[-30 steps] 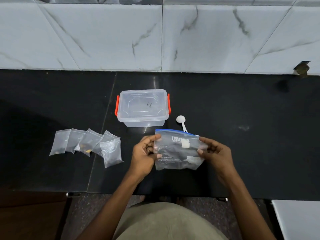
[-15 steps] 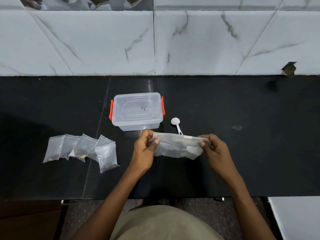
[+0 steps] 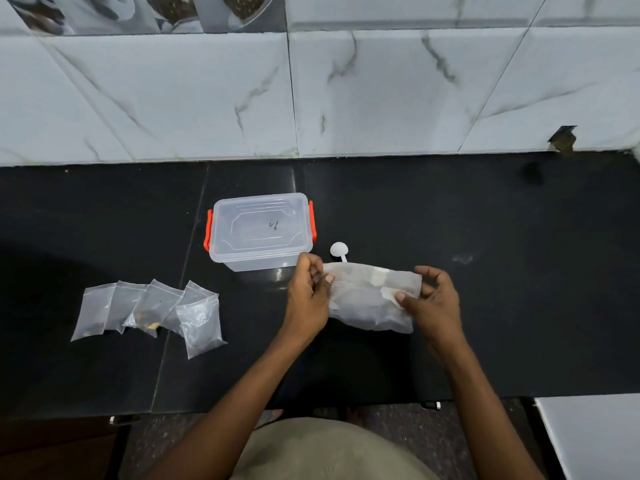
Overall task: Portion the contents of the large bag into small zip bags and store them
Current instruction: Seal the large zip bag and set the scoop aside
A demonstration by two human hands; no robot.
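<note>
The large clear zip bag (image 3: 367, 299) lies folded over just above the black counter (image 3: 519, 289), held by both ends. My left hand (image 3: 308, 296) pinches its left edge between thumb and fingers. My right hand (image 3: 433, 299) grips its right end, thumb on top. Several small zip bags (image 3: 152, 310) lie fanned out on the counter to the left, some with a little content inside. A clear lidded container (image 3: 259, 233) with orange clips stands behind my left hand. A white plastic scoop (image 3: 338, 251) lies behind the large bag, its handle partly hidden.
A marble-tiled wall (image 3: 346, 98) rises right behind the counter. The counter's front edge runs just below my forearms. A white surface (image 3: 595, 438) sits at the lower right, below the counter level.
The large bag was upright with its blue zip on top; it has been folded down and now lies flattened, printed side hidden. My hands stayed at its two ends.
</note>
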